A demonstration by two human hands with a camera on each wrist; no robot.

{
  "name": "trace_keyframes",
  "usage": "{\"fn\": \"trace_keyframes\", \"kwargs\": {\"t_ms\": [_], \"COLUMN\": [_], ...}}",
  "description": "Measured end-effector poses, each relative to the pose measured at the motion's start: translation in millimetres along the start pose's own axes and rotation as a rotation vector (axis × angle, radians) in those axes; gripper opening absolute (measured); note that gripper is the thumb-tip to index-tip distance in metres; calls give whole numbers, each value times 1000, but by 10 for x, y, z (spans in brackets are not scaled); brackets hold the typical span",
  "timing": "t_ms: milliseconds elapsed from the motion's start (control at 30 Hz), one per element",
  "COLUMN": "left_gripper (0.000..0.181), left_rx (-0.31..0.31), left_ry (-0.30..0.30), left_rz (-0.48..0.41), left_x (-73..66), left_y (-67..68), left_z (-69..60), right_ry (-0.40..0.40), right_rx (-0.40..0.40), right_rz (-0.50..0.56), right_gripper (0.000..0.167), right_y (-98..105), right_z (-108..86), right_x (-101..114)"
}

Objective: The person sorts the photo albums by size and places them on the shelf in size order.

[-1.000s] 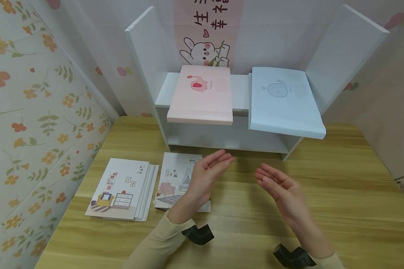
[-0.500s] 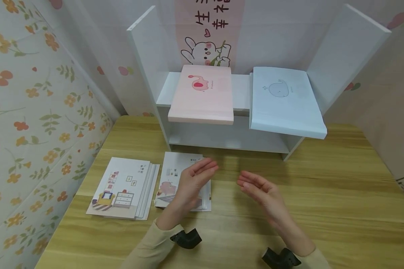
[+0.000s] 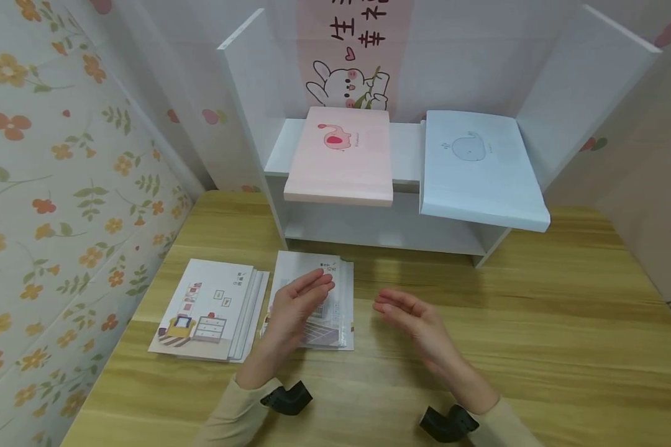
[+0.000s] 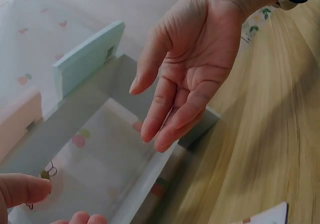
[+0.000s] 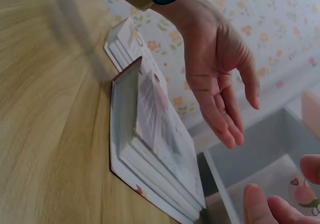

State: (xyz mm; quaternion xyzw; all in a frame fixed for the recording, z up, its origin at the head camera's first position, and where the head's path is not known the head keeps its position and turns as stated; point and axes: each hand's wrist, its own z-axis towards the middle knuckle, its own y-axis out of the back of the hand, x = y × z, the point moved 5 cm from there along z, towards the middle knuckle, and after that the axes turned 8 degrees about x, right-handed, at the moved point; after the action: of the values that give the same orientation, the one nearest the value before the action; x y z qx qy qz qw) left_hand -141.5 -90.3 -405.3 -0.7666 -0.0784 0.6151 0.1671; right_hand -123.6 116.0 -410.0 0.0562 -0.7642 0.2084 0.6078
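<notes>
Inspected: wooden surface [image 3: 565, 323]. At rear, white shelf unit [image 3: 380, 231]. On upper deck, overhanging its front edge: blue book [image 3: 481, 186], R side, whale drawing; pink book [image 3: 341, 174], to L, elephant drawing. On surface, at front L of unit: side stack [image 3: 201, 310], furniture art on top cover; just R of it, middle stack [image 3: 330, 316], partly hidden in head view.

L hand [image 3: 293, 310] over middle stack per head view; gap betw. the two visible in R-wrist view. R hand [image 3: 410, 320] above surface, R of same stack. Fingers of both extended, slightly bent, released, nothing grasped. Palms shown fully in wrist views only. Middle stack's layered edges, incl. dark-red strip at corner: R-wrist view only. Small dark marks on blue and pink books' edges: L-wrist view only. Black mount [image 3: 287, 398] at L wrist.
</notes>
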Motion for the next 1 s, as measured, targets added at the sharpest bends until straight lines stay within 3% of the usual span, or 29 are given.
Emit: {"fn": "trace_keyframes", "kwargs": {"t_ms": [300, 767, 1000], "left_gripper": [45, 45, 45], "left_rx": [-50, -233, -263], "left_ry": [-2, 21, 65], "left_rz": [86, 141, 271], "left_x": [-8, -71, -42], "left_y": [242, 731, 919], "left_z": [-38, -217, -285], "right_ry": [-114, -194, -224], "right_rx": [13, 89, 94], "right_rz": [-2, 49, 65], "right_gripper": [49, 54, 54], "right_y": [-115, -207, -212], "right_z": [101, 151, 164], "right_x": [-188, -412, -481]}}
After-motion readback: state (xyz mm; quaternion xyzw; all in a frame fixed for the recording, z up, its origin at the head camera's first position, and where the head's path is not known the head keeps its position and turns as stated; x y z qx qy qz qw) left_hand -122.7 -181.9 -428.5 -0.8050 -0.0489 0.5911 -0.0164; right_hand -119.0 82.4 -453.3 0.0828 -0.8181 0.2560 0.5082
